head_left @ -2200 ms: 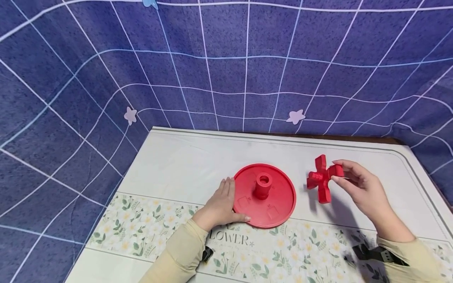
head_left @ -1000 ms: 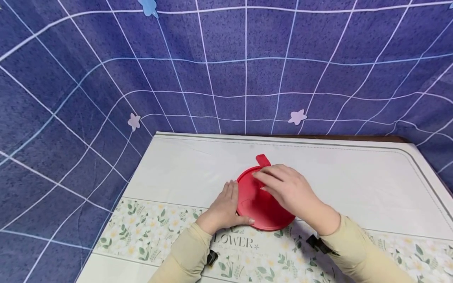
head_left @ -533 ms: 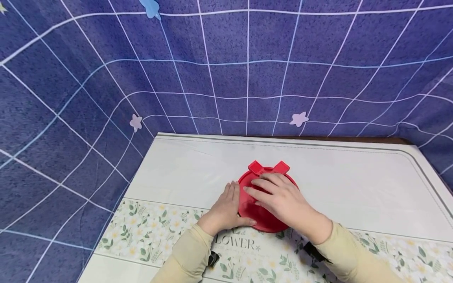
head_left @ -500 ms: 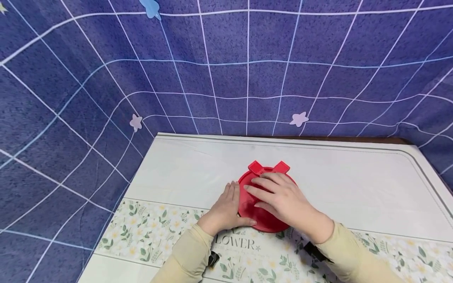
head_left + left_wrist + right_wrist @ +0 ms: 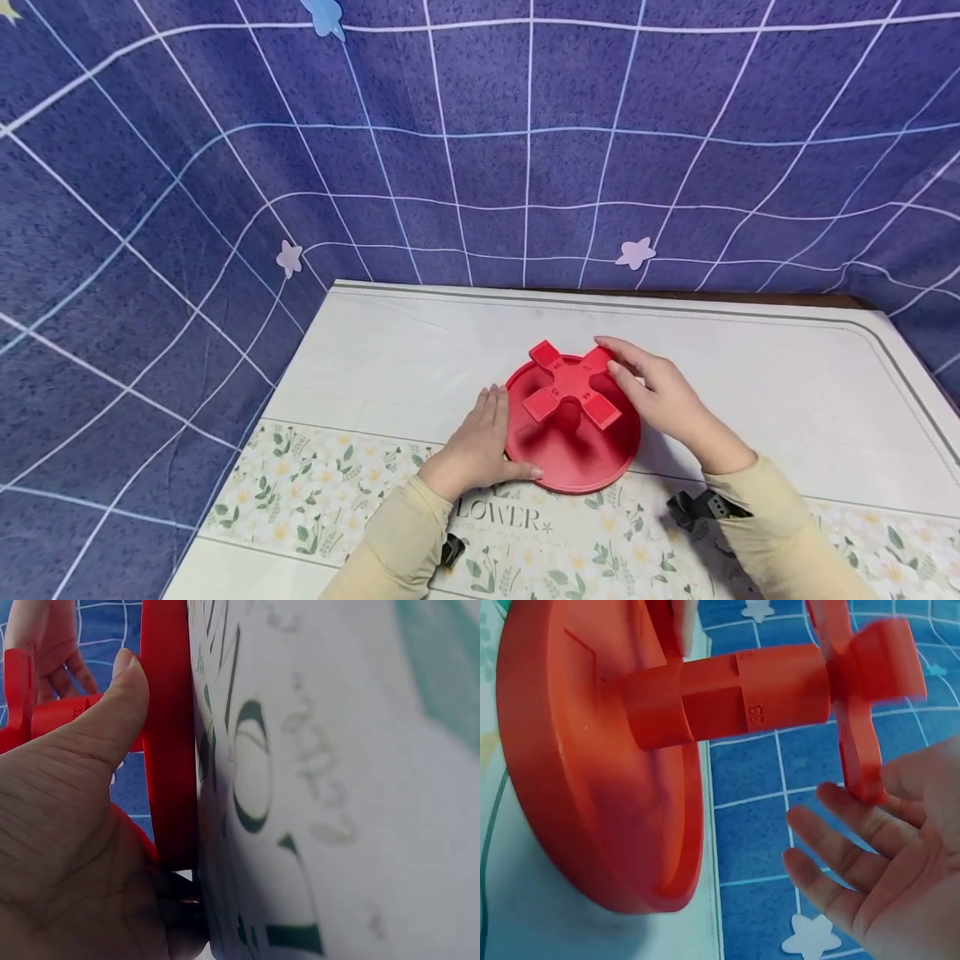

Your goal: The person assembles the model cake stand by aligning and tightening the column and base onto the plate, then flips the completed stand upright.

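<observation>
A red round base lies on the table with a raised rim and an upright post at its middle. On top of the post sits a red cross-shaped piece with small numbers on its arms. My left hand rests along the base's left rim, its fingers straight and the thumb reaching over the front edge. At the far right arm of the cross, my right hand pinches the arm's end between thumb and fingers; the other fingers are spread in the right wrist view.
The table has a white cover with a flower-printed band and lettering. A blue gridded curtain with stars hangs behind it and at the left. Black straps with small devices sit at the wrists.
The right hand carried the cross-shaped piece from the right to above the base and turned it. It then moved off the middle to the cross's far right arm. The left hand stayed put.
</observation>
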`<state>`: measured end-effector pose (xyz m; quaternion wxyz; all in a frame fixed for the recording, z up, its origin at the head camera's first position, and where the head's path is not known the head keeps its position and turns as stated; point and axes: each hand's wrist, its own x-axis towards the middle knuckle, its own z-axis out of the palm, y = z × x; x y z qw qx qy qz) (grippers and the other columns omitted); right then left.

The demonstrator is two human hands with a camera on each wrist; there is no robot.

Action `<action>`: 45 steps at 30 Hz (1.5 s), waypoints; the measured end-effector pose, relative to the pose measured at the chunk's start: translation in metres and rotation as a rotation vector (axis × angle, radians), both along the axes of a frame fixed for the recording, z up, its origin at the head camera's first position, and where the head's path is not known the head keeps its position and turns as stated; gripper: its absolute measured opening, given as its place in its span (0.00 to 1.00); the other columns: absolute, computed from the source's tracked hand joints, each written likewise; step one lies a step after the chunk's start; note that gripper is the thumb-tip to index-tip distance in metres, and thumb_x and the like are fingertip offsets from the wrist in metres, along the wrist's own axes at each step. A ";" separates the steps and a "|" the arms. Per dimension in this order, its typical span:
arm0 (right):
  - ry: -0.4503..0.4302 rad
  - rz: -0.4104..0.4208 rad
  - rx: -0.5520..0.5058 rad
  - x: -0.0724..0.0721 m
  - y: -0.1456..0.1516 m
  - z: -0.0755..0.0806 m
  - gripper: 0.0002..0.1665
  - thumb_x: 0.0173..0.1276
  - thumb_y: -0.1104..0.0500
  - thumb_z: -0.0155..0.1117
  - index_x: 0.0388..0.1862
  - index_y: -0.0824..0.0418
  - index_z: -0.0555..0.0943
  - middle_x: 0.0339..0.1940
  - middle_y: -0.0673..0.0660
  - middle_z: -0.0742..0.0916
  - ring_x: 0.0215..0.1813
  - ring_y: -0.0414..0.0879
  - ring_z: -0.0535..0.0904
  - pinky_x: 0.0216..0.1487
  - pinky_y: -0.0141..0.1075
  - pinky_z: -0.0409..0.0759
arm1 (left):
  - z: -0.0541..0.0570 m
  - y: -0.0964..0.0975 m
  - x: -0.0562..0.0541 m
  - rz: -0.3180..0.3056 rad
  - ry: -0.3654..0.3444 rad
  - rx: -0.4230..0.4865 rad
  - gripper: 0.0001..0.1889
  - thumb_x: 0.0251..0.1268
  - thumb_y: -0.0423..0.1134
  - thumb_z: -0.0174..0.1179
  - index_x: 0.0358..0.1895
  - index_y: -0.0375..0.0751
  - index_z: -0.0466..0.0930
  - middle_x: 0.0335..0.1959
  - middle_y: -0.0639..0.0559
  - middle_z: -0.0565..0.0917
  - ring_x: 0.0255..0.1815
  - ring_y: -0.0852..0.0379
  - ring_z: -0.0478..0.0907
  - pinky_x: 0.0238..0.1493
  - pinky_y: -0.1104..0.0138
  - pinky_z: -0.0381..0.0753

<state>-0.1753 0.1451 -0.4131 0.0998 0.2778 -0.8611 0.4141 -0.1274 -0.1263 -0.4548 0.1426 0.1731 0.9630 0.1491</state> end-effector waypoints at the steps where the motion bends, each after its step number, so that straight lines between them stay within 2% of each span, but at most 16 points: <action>1: -0.031 0.008 -0.027 0.001 0.003 -0.001 0.23 0.71 0.68 0.58 0.65 0.65 0.74 0.54 0.62 0.84 0.52 0.55 0.82 0.54 0.42 0.80 | 0.000 0.000 0.000 -0.002 0.001 0.005 0.64 0.52 0.70 0.63 0.76 0.26 0.40 0.78 0.34 0.44 0.78 0.37 0.38 0.75 0.54 0.49; 4: -0.084 0.038 -0.102 0.006 0.012 -0.002 0.22 0.70 0.69 0.58 0.63 0.66 0.76 0.50 0.61 0.86 0.51 0.47 0.83 0.51 0.28 0.79 | 0.000 0.000 0.000 -0.003 0.001 0.013 0.64 0.52 0.69 0.64 0.76 0.26 0.40 0.78 0.34 0.44 0.78 0.37 0.38 0.75 0.54 0.49; 6: -0.126 0.074 -0.158 0.011 0.018 -0.004 0.21 0.69 0.71 0.59 0.61 0.68 0.76 0.49 0.61 0.86 0.49 0.43 0.83 0.49 0.22 0.77 | 0.000 0.001 0.000 0.000 -0.001 0.014 0.64 0.52 0.69 0.64 0.76 0.27 0.40 0.78 0.34 0.44 0.78 0.37 0.38 0.75 0.54 0.50; 10: -0.219 0.109 -0.218 0.021 0.026 -0.007 0.19 0.68 0.70 0.62 0.58 0.67 0.76 0.46 0.60 0.86 0.47 0.41 0.83 0.46 0.26 0.80 | 0.001 0.001 0.000 0.009 -0.008 0.001 0.64 0.52 0.69 0.64 0.76 0.27 0.39 0.78 0.34 0.43 0.78 0.38 0.38 0.75 0.55 0.49; 13: -0.232 0.096 -0.199 0.028 0.027 -0.009 0.18 0.65 0.68 0.66 0.53 0.63 0.78 0.42 0.55 0.87 0.44 0.41 0.84 0.43 0.30 0.82 | 0.001 0.001 0.000 0.012 -0.013 0.005 0.64 0.52 0.69 0.64 0.76 0.27 0.39 0.78 0.34 0.43 0.78 0.38 0.38 0.75 0.54 0.49; 17: -0.155 0.043 -0.117 0.036 0.022 -0.009 0.18 0.60 0.64 0.73 0.48 0.56 0.80 0.36 0.46 0.87 0.42 0.40 0.83 0.41 0.34 0.81 | 0.002 0.001 0.001 0.007 -0.018 -0.004 0.64 0.52 0.70 0.63 0.76 0.27 0.39 0.78 0.34 0.43 0.78 0.38 0.38 0.75 0.55 0.48; 24: -0.020 -0.029 0.029 0.047 0.001 -0.006 0.20 0.51 0.53 0.80 0.40 0.50 0.80 0.31 0.42 0.85 0.34 0.39 0.82 0.23 0.31 0.72 | 0.003 0.000 0.001 -0.002 -0.015 0.003 0.64 0.52 0.70 0.63 0.76 0.26 0.39 0.78 0.33 0.43 0.78 0.37 0.38 0.75 0.54 0.48; 28: 0.066 -0.054 0.094 0.050 -0.009 -0.006 0.21 0.48 0.48 0.81 0.38 0.50 0.80 0.29 0.42 0.85 0.30 0.38 0.80 0.27 0.31 0.74 | 0.003 0.001 0.001 0.004 -0.011 0.002 0.64 0.52 0.69 0.63 0.76 0.26 0.39 0.78 0.34 0.44 0.78 0.37 0.38 0.75 0.54 0.49; 32: 0.124 -0.075 0.139 0.052 -0.012 -0.005 0.22 0.48 0.46 0.81 0.38 0.51 0.81 0.29 0.42 0.84 0.30 0.37 0.80 0.30 0.34 0.76 | 0.001 0.001 0.000 0.009 -0.013 -0.009 0.64 0.52 0.70 0.63 0.76 0.27 0.39 0.78 0.35 0.43 0.78 0.39 0.38 0.75 0.55 0.48; 35: 0.157 -0.086 0.120 0.052 -0.009 -0.001 0.19 0.50 0.48 0.80 0.36 0.51 0.81 0.28 0.41 0.83 0.30 0.36 0.80 0.29 0.32 0.76 | 0.001 0.001 0.001 0.009 -0.020 -0.010 0.64 0.52 0.70 0.63 0.76 0.28 0.38 0.78 0.35 0.43 0.78 0.39 0.37 0.75 0.55 0.47; 40: 0.273 -0.164 0.002 0.042 0.002 0.006 0.08 0.56 0.61 0.74 0.33 0.54 0.83 0.26 0.41 0.83 0.29 0.37 0.80 0.30 0.30 0.77 | 0.003 0.001 0.001 0.010 -0.027 -0.001 0.64 0.52 0.70 0.63 0.77 0.28 0.37 0.78 0.36 0.42 0.78 0.40 0.37 0.75 0.55 0.46; 43: 0.285 -0.207 -0.003 0.033 0.007 0.007 0.10 0.60 0.65 0.68 0.41 0.58 0.84 0.34 0.48 0.86 0.31 0.39 0.81 0.32 0.36 0.82 | 0.003 0.001 0.001 0.010 -0.027 0.002 0.64 0.52 0.70 0.63 0.77 0.28 0.37 0.79 0.36 0.42 0.78 0.40 0.37 0.75 0.56 0.46; 45: 0.229 -0.188 0.024 0.026 0.009 0.005 0.16 0.63 0.66 0.66 0.50 0.60 0.83 0.40 0.53 0.87 0.32 0.41 0.82 0.34 0.42 0.83 | 0.002 0.000 0.001 0.007 -0.023 0.005 0.64 0.52 0.70 0.63 0.76 0.28 0.38 0.78 0.35 0.42 0.78 0.39 0.37 0.75 0.55 0.47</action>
